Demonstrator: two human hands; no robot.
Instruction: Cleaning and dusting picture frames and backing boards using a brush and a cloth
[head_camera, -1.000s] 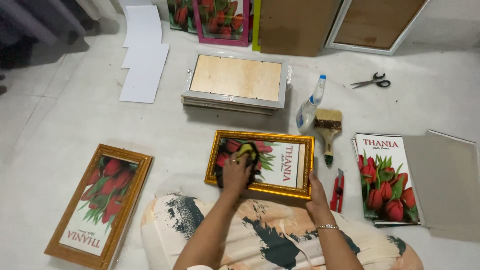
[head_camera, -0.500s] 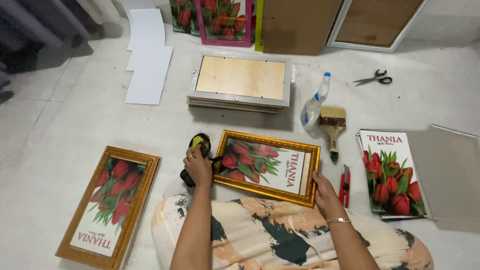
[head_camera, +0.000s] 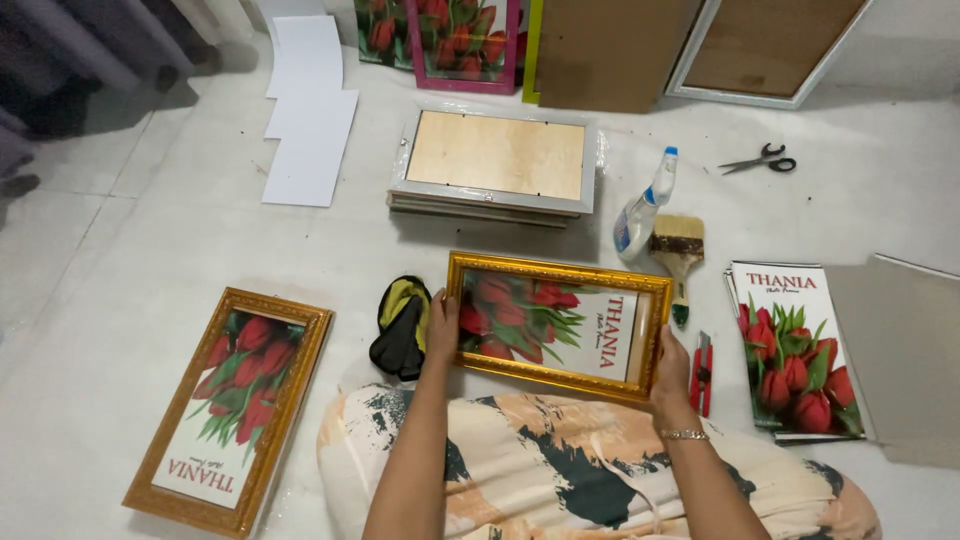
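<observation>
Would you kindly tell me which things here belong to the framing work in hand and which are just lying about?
In hand:
- gold rectangular frame with red tulip print, gripped at its ends by the left hand and right hand
- black and yellow cloth, beside the left hand

Lying about:
- black-handled scissors
- clear spray bottle
- wooden paintbrush
- red utility knife
- second gold framed tulip print

A gold-painted ornate picture frame (head_camera: 558, 324) with embossed, slightly shiny moulding holds a glossy print of red tulips. Beside its left edge lies a soft black and yellow cloth (head_camera: 402, 321), matt and crumpled. A translucent plastic spray bottle (head_camera: 640, 211) and a wooden-handled bristle brush (head_camera: 678, 248) rest on the smooth, pale tiled floor (head_camera: 130, 260). A matt plywood-backed silver frame (head_camera: 497, 160) lies beyond.
</observation>
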